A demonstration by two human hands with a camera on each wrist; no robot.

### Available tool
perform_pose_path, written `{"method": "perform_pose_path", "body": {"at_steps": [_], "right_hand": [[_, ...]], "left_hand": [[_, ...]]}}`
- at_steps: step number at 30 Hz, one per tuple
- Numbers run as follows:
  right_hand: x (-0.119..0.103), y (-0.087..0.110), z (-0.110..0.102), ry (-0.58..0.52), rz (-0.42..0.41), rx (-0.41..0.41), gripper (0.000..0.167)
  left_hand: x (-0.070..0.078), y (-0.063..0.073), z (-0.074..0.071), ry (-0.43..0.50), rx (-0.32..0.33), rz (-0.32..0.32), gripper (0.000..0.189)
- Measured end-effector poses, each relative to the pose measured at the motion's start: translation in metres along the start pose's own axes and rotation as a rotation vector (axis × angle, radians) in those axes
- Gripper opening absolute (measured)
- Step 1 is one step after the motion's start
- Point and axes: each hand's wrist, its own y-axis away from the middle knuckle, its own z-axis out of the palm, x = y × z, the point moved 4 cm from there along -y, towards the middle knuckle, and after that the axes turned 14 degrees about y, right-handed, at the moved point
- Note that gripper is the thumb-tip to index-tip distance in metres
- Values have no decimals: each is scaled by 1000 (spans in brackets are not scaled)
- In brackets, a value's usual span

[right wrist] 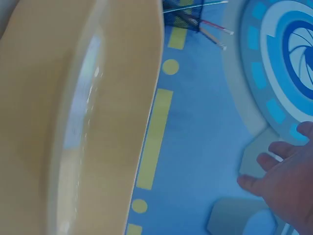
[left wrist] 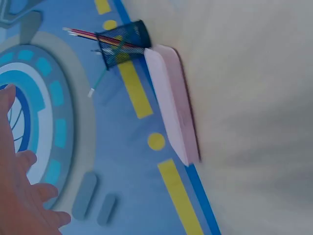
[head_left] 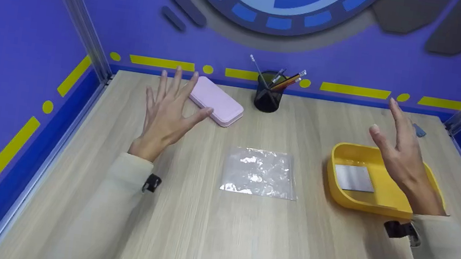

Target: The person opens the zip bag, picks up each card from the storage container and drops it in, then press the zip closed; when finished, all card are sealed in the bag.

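A glossy, crinkled clear pouch (head_left: 259, 172) lies flat on the wood-grain table (head_left: 242, 242); a smooth, rounded pink case (head_left: 219, 101) sits at its eleven o'clock, a round-cornered yellow tray (head_left: 365, 206) at three. Hands well apart, holding nothing: left hand (head_left: 166, 112) splayed by the case, right hand (head_left: 404, 163) extended above the tray. Tabletop stretches toward six o'clock.
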Motion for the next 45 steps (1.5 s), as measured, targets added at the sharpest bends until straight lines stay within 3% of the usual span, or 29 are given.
{"method": "perform_pose_path", "body": {"at_steps": [7, 16, 25, 31, 36, 45], "right_hand": [[-3, 6, 11, -151, 60, 20, 77], [-8, 16, 31, -285, -1, 54, 67], [-21, 18, 55, -350, -5, 5, 51], [-33, 15, 77, -295, 35, -66, 51], [-40, 13, 97, -280, 100, -131, 52], [-47, 13, 125, -273, 158, -163, 41]], "left_hand": [[15, -2, 18, 152, 32, 2, 93], [26, 0, 45, 340, 62, 19, 92], [37, 3, 78, 572, 78, 12, 85], [44, 5, 101, 683, 78, 2, 80], [50, 6, 124, 783, 40, -22, 74], [52, 9, 160, 884, -16, -85, 58]]}}
